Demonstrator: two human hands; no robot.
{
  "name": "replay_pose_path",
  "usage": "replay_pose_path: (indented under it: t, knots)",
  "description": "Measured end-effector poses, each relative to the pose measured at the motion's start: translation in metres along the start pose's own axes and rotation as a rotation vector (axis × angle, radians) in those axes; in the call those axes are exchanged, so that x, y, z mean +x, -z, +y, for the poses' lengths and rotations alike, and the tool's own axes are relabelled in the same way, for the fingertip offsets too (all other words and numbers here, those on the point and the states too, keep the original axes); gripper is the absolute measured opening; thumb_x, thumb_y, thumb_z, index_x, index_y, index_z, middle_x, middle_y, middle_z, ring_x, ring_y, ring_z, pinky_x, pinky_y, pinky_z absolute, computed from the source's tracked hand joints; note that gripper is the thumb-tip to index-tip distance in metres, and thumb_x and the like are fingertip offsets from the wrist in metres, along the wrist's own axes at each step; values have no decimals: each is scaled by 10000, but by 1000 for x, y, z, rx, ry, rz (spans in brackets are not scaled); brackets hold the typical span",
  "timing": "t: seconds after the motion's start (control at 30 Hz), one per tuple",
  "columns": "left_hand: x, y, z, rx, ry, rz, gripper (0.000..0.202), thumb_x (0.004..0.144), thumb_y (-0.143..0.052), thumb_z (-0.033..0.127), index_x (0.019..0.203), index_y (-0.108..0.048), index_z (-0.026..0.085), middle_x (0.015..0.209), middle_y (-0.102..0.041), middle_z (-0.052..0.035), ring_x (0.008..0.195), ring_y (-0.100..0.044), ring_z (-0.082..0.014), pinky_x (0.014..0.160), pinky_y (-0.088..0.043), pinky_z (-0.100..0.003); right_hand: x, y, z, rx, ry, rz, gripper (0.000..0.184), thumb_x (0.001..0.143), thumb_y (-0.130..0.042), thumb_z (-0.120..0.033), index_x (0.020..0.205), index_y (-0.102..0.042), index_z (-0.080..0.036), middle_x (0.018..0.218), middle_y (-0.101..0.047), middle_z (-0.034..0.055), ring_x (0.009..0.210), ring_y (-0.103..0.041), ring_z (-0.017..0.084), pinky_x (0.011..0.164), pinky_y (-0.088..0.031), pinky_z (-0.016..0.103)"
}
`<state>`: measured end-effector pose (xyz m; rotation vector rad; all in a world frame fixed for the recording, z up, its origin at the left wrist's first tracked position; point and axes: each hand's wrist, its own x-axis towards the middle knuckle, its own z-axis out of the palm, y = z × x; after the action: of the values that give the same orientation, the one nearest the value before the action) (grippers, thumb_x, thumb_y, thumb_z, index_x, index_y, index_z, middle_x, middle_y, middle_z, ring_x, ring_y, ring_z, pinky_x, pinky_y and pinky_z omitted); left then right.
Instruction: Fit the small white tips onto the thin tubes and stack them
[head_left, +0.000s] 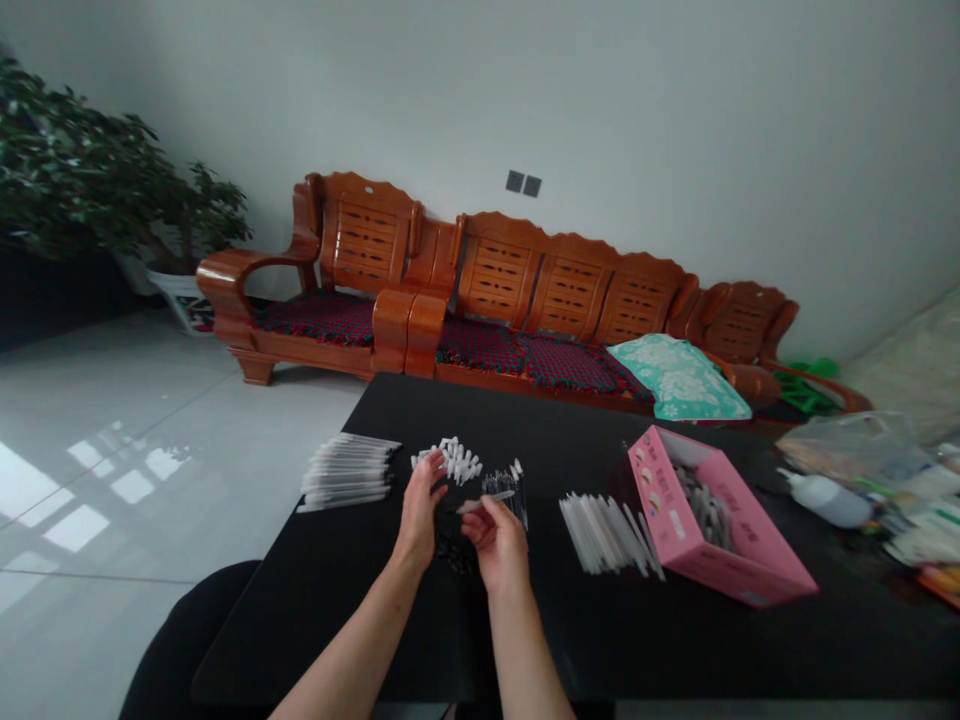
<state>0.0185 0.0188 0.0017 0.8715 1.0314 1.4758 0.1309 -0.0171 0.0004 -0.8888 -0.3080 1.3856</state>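
My right hand (496,535) pinches a thin white pen barrel (486,502) that points left, over the black table (360,590). My left hand (421,505) reaches forward, its fingertips at a small heap of white caps (457,461); whether it holds one is hidden. A bunch of thin refills (510,485) lies just behind the right hand. Small dark parts (454,553) lie on the table between my wrists. At the left lies a neat stack of finished white pens (349,470). To the right sits a row of white barrels (604,530).
An open pink box (712,520) holding several more parts stands at the right. Past it lie a white bottle (825,497) and plastic bags (870,450). Behind the table are a wooden sofa (525,300) and a potted plant (112,200).
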Motion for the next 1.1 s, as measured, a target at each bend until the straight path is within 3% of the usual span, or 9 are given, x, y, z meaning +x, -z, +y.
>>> replay_pose_path:
  t: [0.1,0.2,0.37,0.5,0.6,0.77,0.83,1.1]
  knots:
    - [10,24,-5,255,-84,-21,412,808,-572,426,1116,-614,156,1042,-677,-98,927,-639,-214,767,-505,-300,6,18,-16,42,-2,52,114,691,-726,-190,717,-633,-129,657,-734,69,501,-675,150,457,-557,216]
    - [16,40,-12,640,-127,-120,201,771,-600,271,929,-682,177,831,-686,-38,752,-640,-178,720,-485,-279,9,33,-25,55,31,57,96,710,-720,-187,730,-649,-126,663,-736,67,516,-680,140,479,-561,204]
    - [15,33,-21,1052,-192,-324,213,742,-625,139,923,-711,211,844,-657,-24,761,-618,-153,728,-443,-246,9,42,-25,84,20,69,69,722,-708,-168,737,-659,-121,666,-738,70,523,-682,134,487,-563,196]
    - [15,24,-23,1175,-177,-362,178,737,-650,143,888,-712,212,891,-656,-28,836,-616,-165,748,-423,-239,8,41,-22,92,7,63,81,715,-714,-172,739,-658,-120,672,-741,79,516,-681,137,473,-565,201]
    - [16,25,-23,1049,-120,-339,102,740,-639,168,798,-714,205,849,-670,-31,839,-622,-180,771,-438,-261,6,40,-21,78,13,58,108,702,-734,-184,741,-648,-131,681,-743,77,519,-682,138,470,-566,206]
    - [4,29,-16,278,218,-341,231,713,-694,317,861,-691,140,697,-677,-40,647,-628,-164,642,-497,-282,2,33,-18,41,70,18,175,682,-765,-218,770,-641,-132,708,-747,78,546,-689,143,504,-579,221]
    - [-4,28,-12,92,287,-334,277,660,-752,321,851,-678,134,690,-677,-35,620,-622,-145,613,-498,-262,0,28,-16,20,92,5,197,678,-773,-229,781,-637,-129,707,-746,76,556,-692,149,513,-582,227]
    - [-19,19,-4,-69,288,-347,264,656,-780,311,798,-668,119,643,-661,-31,574,-599,-110,555,-483,-211,-3,14,-11,-47,151,7,264,677,-782,-285,804,-609,-132,703,-742,76,540,-688,158,494,-574,236]
